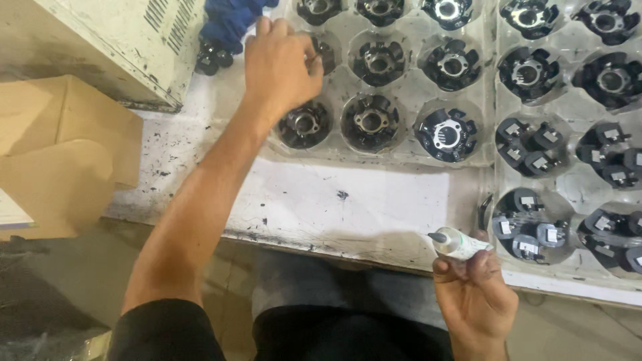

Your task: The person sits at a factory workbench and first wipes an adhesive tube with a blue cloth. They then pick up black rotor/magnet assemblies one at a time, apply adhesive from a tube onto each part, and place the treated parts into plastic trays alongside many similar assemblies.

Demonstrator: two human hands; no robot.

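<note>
The black round part (pixel 322 55) I'm reaching for sits in a pocket of the clear plastic tray (pixel 401 157), in the leftmost column, second row from the near edge as far as I can see. It lies flat, so it has no long axis to speak of; its round face points up at me. It is far ahead and to the left of my body, and my left hand (pixel 281 63) is right on it, while my right hand (pixel 471 284) is well apart, down at the near edge of the table.

My left hand is curled over that pocket, fingers bent and close together, fingertips at the part. Most of the part is hidden under my knuckles, so I cannot tell whether I have actually pinched it or am only touching it. My right hand is closed around a small white tube (pixel 458 243) with a dark nozzle pointing left and slightly up, held off the table (pixel 361 207).

Just nearer than my left hand, another black part (pixel 305 124) with a metal centre rests in its pocket, and more of the same fill the pockets to the right. A second tray (pixel 568 174) on the right holds black parts with small white squares on them. Left of my forearm are a cream metal box (pixel 127 40) and brown cardboard (pixel 60 154); something blue (pixel 231 23) lies beyond my left hand.
</note>
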